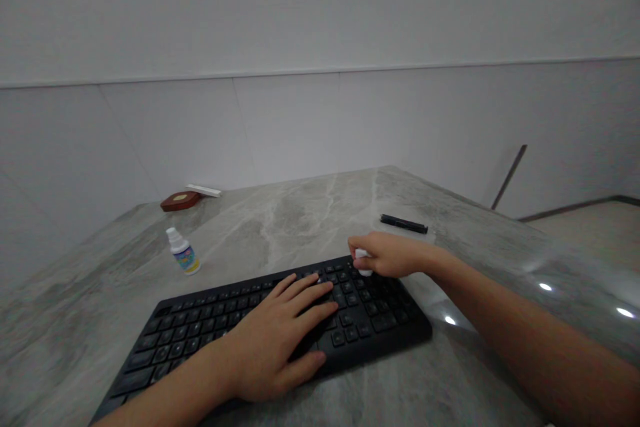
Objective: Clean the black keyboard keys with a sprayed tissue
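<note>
A black keyboard lies at a slant across the front of the table. My left hand rests on its middle, palm down with fingers spread over the keys. At the keyboard's upper right, over the number pad's top edge, my right hand is closed round a small white wad. Most of the wad is hidden by the fingers, so its material is unclear. Beyond the keyboard on the left stands a small white bottle with a blue and yellow label.
A black pen lies behind my right hand. Near the table's far left edge are a reddish-brown wooden piece and a flat white bar. The grey marble-patterned table stands by a pale wall.
</note>
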{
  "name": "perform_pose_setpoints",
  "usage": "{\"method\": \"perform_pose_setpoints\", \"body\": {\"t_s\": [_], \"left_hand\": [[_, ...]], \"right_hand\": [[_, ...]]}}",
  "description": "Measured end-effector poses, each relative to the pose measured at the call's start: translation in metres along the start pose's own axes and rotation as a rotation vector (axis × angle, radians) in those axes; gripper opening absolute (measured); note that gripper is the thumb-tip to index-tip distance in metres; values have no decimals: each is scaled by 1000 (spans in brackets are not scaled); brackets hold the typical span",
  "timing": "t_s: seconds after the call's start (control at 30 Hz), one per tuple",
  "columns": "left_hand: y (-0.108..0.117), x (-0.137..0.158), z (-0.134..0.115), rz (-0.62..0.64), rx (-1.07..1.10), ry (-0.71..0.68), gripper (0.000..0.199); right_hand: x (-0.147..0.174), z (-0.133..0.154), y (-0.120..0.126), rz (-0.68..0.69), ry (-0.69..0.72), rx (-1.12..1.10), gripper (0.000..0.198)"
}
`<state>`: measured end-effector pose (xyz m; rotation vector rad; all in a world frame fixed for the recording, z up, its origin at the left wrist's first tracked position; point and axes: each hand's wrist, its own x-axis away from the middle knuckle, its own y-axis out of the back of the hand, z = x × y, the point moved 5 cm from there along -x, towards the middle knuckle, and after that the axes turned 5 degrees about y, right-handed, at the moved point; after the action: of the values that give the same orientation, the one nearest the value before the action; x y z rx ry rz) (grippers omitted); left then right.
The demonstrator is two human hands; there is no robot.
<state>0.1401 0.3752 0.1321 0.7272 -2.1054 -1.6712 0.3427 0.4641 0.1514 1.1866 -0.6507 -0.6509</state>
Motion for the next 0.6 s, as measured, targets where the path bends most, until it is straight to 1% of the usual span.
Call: {"method": "perform_pose_setpoints", "body": {"t_s": [0.07,0.13,0.2,0.33,0.5,0.6], "left_hand": [[0,0,0,8,-8,7,62],[0,0,0,5,-2,2,62],[0,-1,0,0,6,-4,62],[0,0,0,-4,8,-2,62],[-1,0,0,2,-1,4,62],[0,0,0,-13,17,-4,62]], "right_hand": [[0,-4,2,-47,-35,41,16],[0,-6,4,-66,-46,77,17],[-1,-4,3,-44,-32,74,18],[-1,2,0,23,11,-1,18],[-2,-2,2,-80,-53,78,20],[-2,0,-1,-41,-10,35,20]]}}
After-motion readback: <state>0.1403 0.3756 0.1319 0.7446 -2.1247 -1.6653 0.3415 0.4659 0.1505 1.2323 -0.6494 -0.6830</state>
